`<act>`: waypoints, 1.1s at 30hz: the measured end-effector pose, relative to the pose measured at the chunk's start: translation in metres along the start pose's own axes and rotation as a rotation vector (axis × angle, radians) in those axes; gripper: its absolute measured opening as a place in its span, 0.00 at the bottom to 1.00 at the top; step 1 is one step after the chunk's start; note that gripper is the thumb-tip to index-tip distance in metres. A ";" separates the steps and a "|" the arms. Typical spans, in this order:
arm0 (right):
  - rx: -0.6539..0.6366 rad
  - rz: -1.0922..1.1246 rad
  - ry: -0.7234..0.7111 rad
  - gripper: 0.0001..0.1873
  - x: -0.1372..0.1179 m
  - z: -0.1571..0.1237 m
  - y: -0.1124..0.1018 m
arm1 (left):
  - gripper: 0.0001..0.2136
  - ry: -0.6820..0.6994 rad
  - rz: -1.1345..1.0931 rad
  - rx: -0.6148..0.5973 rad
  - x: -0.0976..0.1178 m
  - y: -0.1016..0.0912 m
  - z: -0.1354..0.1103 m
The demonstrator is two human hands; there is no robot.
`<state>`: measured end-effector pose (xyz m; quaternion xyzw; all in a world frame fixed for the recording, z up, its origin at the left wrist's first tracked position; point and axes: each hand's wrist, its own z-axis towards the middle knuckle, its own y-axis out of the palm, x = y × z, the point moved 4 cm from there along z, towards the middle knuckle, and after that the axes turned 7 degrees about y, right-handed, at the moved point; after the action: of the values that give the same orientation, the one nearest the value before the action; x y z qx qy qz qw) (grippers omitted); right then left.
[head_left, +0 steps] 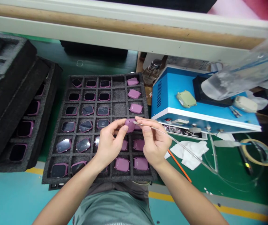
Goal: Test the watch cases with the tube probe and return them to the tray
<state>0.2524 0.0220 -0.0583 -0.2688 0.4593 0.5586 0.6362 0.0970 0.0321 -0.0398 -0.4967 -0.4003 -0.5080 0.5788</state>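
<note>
Pinched a purple watch case [129, 125] between the thumb and fingers of the left hand [111, 137], just above the middle of a black foam tray [124, 177], with a grip narrowed to the thickness of the piece. Held a thin clear tube [183, 146] in the right hand [156, 140], between thumb and forefinger, with the other fingers curled toward the palm. Aimed the whitish tip of the tube at the right side of the purple watch case; could not tell about actual contact between tip and surface. Had the foam tray laid out beneath both hands in square compartments, with purple-framed watches [68, 126], dark screens up, in the three left columns and purple watch backs [141, 163] in the two right ones. Saw further left a stack of foam trays [14, 72], with more dark-screened watches in a lower layer. Saw to the right a blue machine [171, 84] bearing a light green watch case [186, 98], a clear plastic container [227, 82] tilted over a black block, and a cream watch case [245, 103]. Noted beside the machine's left end a glass bottle [152, 70] with a metal cap. Found in front of it, on the green work surface [232, 170], crumpled white tissue [192, 153], an orange stick [179, 165] near the right forearm, loops of clear line and a roll of tape [244, 143]. Made out a pale shelf edge [124, 39] across the top.
</note>
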 end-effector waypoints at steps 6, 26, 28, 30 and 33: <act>-0.010 -0.003 -0.009 0.09 0.000 0.000 0.001 | 0.13 -0.004 0.002 0.006 -0.002 -0.001 0.000; -0.027 0.009 -0.011 0.09 0.000 0.007 0.004 | 0.15 0.046 0.061 0.004 -0.003 -0.004 0.006; -0.027 0.013 -0.010 0.09 0.000 0.007 0.005 | 0.16 0.047 0.064 0.006 -0.003 -0.004 0.006; -0.027 0.010 -0.008 0.08 0.000 0.008 0.005 | 0.16 0.047 0.070 0.009 -0.003 -0.005 0.006; -0.023 -0.001 -0.009 0.08 0.000 0.008 0.005 | 0.16 0.043 0.066 0.008 -0.003 -0.005 0.006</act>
<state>0.2501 0.0296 -0.0539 -0.2738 0.4500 0.5648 0.6352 0.0923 0.0387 -0.0408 -0.4962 -0.3732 -0.4975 0.6058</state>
